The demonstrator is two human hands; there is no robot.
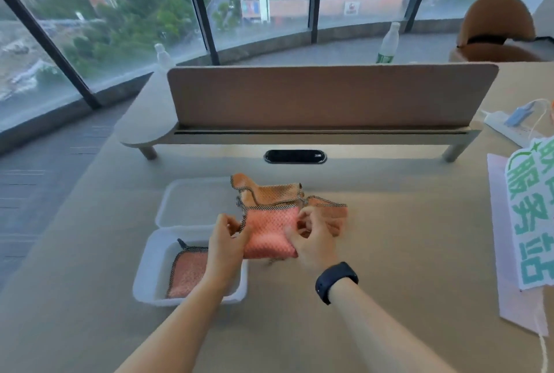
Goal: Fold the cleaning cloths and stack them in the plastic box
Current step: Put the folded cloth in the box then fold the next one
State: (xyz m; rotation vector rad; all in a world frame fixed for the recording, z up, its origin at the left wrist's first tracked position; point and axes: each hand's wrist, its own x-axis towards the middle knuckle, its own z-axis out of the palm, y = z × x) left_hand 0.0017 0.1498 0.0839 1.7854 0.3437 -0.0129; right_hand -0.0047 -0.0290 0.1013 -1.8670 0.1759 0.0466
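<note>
A pink cleaning cloth (269, 231) with dark stitched edges is held between both hands just above the table. My left hand (223, 237) pinches its left edge, and my right hand (311, 237) grips its right side. Behind it lies a crumpled orange cloth (263, 192) on the table. The white plastic box (150, 270) stands at the left, partly under my left forearm. A folded pink cloth (187, 273) lies flat inside it. The box's open lid (192, 201) lies behind it.
A brown desk divider (329, 96) on a raised shelf crosses the table's far side, with a black cable port (295, 156) below it. A pink bag with green print (530, 216) and a power strip (506, 129) sit at right. Two bottles (388, 45) stand beyond.
</note>
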